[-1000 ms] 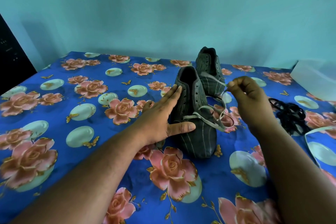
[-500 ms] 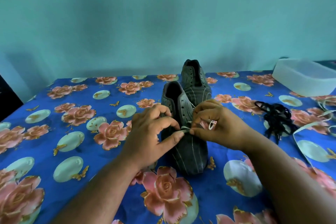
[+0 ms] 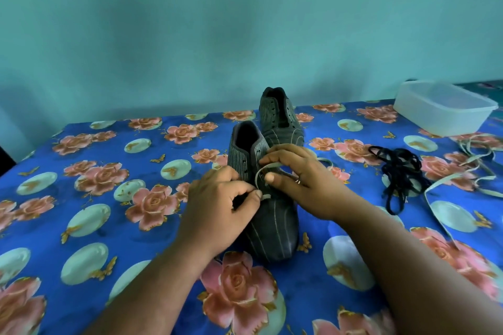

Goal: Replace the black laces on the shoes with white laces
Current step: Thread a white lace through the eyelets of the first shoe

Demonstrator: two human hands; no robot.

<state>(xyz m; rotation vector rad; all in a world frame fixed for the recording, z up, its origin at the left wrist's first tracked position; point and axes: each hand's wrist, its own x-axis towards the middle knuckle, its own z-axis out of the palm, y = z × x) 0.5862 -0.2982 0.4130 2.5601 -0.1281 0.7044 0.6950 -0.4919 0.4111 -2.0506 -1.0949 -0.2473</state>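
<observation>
- Grey pinstriped material covers the near shoe (image 3: 272,226), which is stood at the centre of the frame with its toe pointed toward the camera.
- A white lace (image 3: 261,171) is threaded across this shoe's eyelets; one end is pinched between thumb and forefinger of the left hand (image 3: 217,212), just left of the eyelets.
- The right hand (image 3: 302,182) is laid over the right side of the shoe, and a loop of the white lace is held under its curled fingers; a ring is seen on one finger.
- A second shoe (image 3: 279,119) is set directly behind the first, touching it, with no lace seen in its eyelets.
- Black laces (image 3: 398,171) are piled in a tangle at the right of the frame, well apart from the shoes.
- Another white lace (image 3: 462,179) is strewn at the far right edge, beside the black pile.
- A translucent plastic container (image 3: 443,109) is placed at the upper right.
- Everything is carried on a table covered by a blue floral cloth (image 3: 109,198).
</observation>
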